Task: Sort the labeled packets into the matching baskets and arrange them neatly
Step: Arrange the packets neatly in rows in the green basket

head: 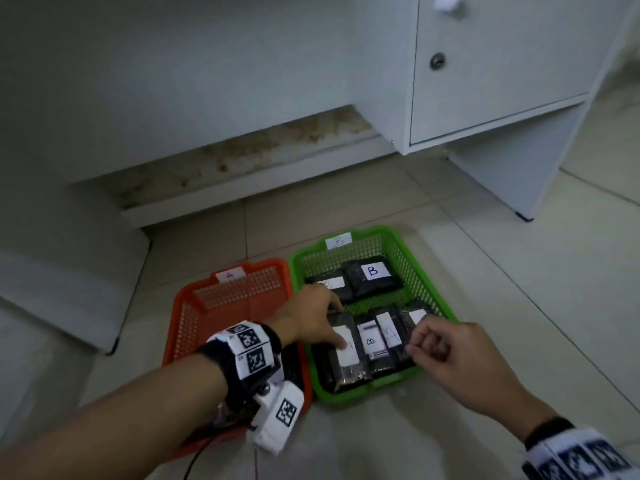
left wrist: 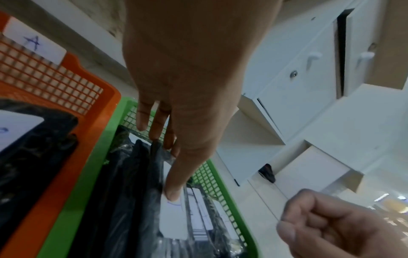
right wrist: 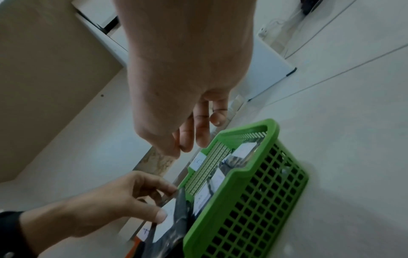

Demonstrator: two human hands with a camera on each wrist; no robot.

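Clearly, black packet (head: 343, 351) bears a white label, in green basket (head: 436, 299).

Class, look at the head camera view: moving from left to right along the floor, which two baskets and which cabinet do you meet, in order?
Orange basket labelled A → green basket labelled B → white cabinet.
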